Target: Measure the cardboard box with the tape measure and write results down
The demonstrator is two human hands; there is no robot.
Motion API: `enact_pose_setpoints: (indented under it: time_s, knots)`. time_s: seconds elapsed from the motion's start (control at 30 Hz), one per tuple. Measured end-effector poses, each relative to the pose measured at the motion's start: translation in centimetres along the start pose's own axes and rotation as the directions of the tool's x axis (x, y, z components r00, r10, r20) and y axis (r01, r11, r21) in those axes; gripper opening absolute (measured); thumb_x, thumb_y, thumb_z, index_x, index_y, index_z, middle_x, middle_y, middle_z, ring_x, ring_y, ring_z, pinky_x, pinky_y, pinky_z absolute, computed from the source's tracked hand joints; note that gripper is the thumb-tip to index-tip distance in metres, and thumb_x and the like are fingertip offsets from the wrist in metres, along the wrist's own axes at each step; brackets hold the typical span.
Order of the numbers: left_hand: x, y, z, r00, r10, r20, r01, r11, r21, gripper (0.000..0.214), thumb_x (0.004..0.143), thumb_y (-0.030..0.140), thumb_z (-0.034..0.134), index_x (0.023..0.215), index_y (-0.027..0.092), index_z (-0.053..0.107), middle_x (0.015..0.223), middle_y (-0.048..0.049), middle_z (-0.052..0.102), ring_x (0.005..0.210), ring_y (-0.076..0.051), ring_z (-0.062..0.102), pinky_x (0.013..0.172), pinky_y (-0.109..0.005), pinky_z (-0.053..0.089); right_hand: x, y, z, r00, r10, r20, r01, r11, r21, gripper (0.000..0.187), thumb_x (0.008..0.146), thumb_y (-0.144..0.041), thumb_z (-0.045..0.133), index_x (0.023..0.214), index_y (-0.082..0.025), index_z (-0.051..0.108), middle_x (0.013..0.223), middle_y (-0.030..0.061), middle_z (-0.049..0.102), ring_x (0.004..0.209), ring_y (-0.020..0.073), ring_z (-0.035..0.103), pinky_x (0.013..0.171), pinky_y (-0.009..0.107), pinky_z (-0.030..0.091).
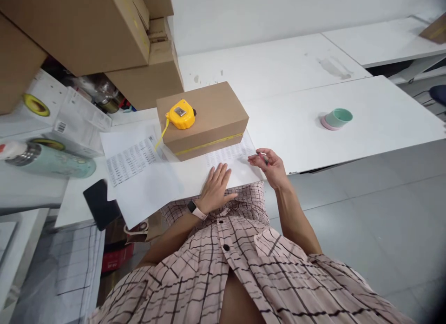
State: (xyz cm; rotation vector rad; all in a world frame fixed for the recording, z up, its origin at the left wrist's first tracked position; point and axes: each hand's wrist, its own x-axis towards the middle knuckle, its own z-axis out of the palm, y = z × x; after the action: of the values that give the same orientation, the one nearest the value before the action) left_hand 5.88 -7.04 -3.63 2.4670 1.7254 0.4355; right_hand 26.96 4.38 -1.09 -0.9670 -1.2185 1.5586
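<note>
My right fingers [272,155] pinch a pen [266,161] near the sheet [228,155] under the box [212,110], left fingers [220,174] extended, empty; marking step seemingly in hand, next move calling for a steady grip.

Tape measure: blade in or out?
Out: the yellow blade extends from the tape measure past the left side of the carton.

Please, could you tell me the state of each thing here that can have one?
Cardboard box: closed.
Tape measure: lying on the box, yellow blade partly pulled out.
Mint cup: uncovered, contents unclear.
Bottle: capped.
Papers: unfolded.
Left hand: open, fingers extended.
Right hand: fingers bent around a small object.
</note>
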Motion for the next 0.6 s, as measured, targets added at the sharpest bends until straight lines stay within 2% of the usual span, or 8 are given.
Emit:
enact_pose_setpoints:
  time_s: [0.07,0.13,0.2,0.27,0.37,0.43,0.53,0.6]
  knots:
    - [0.0,0.4,0.6,0.998,-0.013,0.066,0.01,0.999,0.036,0.087,0.094,0.063,0.053,0.154,0.003,0.032,0.165,-0.0254,0.025,0.156,-0.038,0.018,0.126,-0.06,0.019,-0.3,0.2,1.6,0.999,-0.032,0.0,0.032,0.999,-0.015,0.04,0.076,-0.054,0.08,0.093,-0.025,0.06,0.07,-0.0008,0.07,0.066,0.016,0.064,0.071,0.034,0.053]
    - [0.2,0.6,0.7,0.996,-0.036,0.079,0.031,0.998,0.063,0.086,0.096,0.06,0.052,0.155,0.002,0.03,0.166,-0.0257,0.023,0.157,-0.038,0.015,0.126,-0.061,0.017,-0.1,0.7,3.6,0.999,-0.046,-0.016,0.045,0.997,-0.061,0.041,0.084,-0.062,0.069,0.078,-0.024,0.055,0.055,-0.0044,0.056,0.052,0.0121,0.049,0.059,0.03,0.045]
    - [0.3,0.8,0.6,0.996,-0.058,0.074,0.052,0.995,0.083,0.081,0.097,0.056,0.051,0.155,0.002,0.032,0.166,-0.0247,0.023,0.157,-0.037,0.016,0.126,-0.06,0.017,0.6,1.4,5.3,0.999,-0.04,-0.034,0.037,0.994,-0.1,0.047,0.088,-0.066,0.062,0.07,-0.024,0.05,0.049,-0.0066,0.044,0.047,0.0104,0.039,0.053,0.028,0.038]
    - [0.4,1.0,0.6,0.994,-0.082,0.066,0.075,0.992,0.1,0.074,0.099,0.051,0.05,0.154,0.004,0.034,0.166,-0.0228,0.026,0.157,-0.036,0.019,0.126,-0.059,0.017,1.5,2.3,6.5,1.0,-0.028,0.003,0.028,0.993,-0.115,0.042,0.089,-0.065,0.061,0.078,-0.024,0.054,0.052,-0.0067,0.046,0.049,0.0113,0.042,0.055,0.027,0.039]
    - [0.5,1.2,0.6,0.991,-0.117,0.06,0.109,0.987,0.12,0.067,0.1,0.046,0.05,0.153,0.006,0.037,0.165,-0.0199,0.03,0.156,-0.033,0.024,0.127,-0.057,0.018,2.5,3.7,7.1,0.996,-0.019,0.091,0.032,0.989,-0.145,0.038,0.085,-0.06,0.069,0.094,-0.025,0.058,0.07,-0.0024,0.063,0.065,0.015,0.058,0.066,0.03,0.047]
    - [0.6,1.2,0.6,0.99,-0.131,0.057,0.123,0.984,0.126,0.066,0.099,0.045,0.051,0.153,0.007,0.039,0.164,-0.0189,0.033,0.155,-0.032,0.026,0.127,-0.056,0.02,2.9,4.3,7.1,0.997,-0.034,0.067,0.047,0.978,-0.203,0.038,0.082,-0.058,0.072,0.087,-0.024,0.058,0.074,-0.0006,0.065,0.069,0.0161,0.059,0.068,0.031,0.048]
    - [0.5,1.1,0.7,0.99,-0.13,0.05,0.123,0.984,0.132,0.066,0.099,0.045,0.05,0.152,0.008,0.04,0.164,-0.0181,0.034,0.154,-0.031,0.028,0.127,-0.055,0.021,3.1,4.5,7.1,0.994,-0.107,-0.028,0.093,0.949,-0.3,0.039,0.082,-0.055,0.071,0.071,-0.023,0.051,0.067,-0.0023,0.057,0.064,0.0144,0.052,0.065,0.03,0.044]
    - [0.5,1.1,0.8,0.992,-0.122,0.042,0.116,0.984,0.133,0.065,0.1,0.045,0.05,0.152,0.008,0.04,0.164,-0.0182,0.034,0.154,-0.031,0.028,0.127,-0.055,0.02,3.0,4.3,7.1,0.99,-0.133,-0.043,0.113,0.94,-0.323,0.037,0.084,-0.053,0.07,0.072,-0.023,0.051,0.067,-0.0031,0.054,0.063,0.0137,0.049,0.063,0.029,0.042]
